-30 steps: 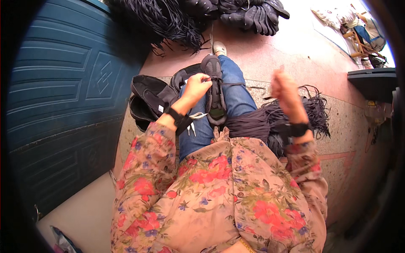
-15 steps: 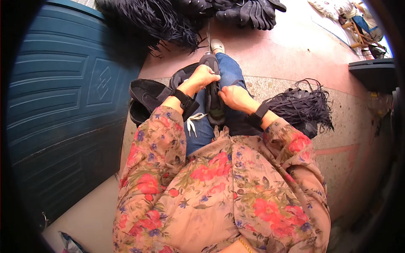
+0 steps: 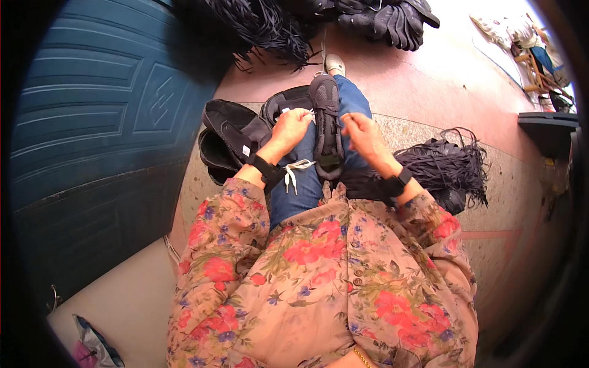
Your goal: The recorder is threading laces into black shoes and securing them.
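Note:
A dark grey-black lace-up shoe [image 3: 328, 126] lies lengthwise between my thighs, toe pointing away from me. My left hand [image 3: 291, 131] is closed in a pinch just left of the shoe; a small whitish tip shows at its fingertips, probably a lace end. On the shoe's other side, my right hand [image 3: 366, 136] has its fingers drawn together and slightly blurred, and what they hold is hidden. A white cord [image 3: 297, 172] with loose ends rests on my left thigh. More black shoes [image 3: 235, 132] sit beside my left leg, partly behind my left wrist.
A blue panelled door [image 3: 110, 116] stands on the left. Dark bundles of laces or strips [image 3: 264, 30] and stacked black shoe pieces [image 3: 386, 24] lie at the far side. Another stringy dark pile [image 3: 445, 162] is beside my right leg. A dark box-like object [image 3: 546, 129] stands at right.
My hands have drawn apart from over the shoe to either side of it, uncovering its upper. The whole view has shifted slightly.

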Demonstrator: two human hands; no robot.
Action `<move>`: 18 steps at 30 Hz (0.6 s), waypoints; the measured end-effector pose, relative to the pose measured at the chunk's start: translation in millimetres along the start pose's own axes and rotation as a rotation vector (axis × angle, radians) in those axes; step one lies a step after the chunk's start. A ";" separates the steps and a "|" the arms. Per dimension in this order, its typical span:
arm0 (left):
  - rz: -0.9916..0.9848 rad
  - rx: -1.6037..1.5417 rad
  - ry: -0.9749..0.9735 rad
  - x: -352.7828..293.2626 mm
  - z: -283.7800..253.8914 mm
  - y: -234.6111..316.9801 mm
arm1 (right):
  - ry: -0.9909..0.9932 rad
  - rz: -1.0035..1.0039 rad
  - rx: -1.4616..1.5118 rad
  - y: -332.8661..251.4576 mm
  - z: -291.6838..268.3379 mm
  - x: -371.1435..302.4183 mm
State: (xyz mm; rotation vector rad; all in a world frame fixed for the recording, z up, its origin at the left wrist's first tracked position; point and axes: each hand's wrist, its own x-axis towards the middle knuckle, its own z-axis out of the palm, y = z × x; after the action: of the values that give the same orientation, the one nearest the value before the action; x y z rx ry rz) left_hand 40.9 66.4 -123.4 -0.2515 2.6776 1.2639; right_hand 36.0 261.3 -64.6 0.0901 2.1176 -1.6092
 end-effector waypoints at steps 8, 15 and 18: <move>0.121 0.288 0.029 -1.7 2.0 15.2 | -0.170 0.268 0.289 17.5 30.1 13.1; 0.078 0.329 0.054 4.6 7.0 20.9 | -0.228 0.274 0.310 15.0 26.9 19.9; 0.067 0.454 0.064 1.1 5.0 28.4 | -0.242 0.291 0.319 16.7 23.4 20.1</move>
State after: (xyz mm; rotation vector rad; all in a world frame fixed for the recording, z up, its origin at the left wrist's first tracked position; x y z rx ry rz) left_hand 33.9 88.0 -105.6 -0.1412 2.9516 0.6376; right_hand 31.4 240.2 -92.4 0.2793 1.5752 -1.6709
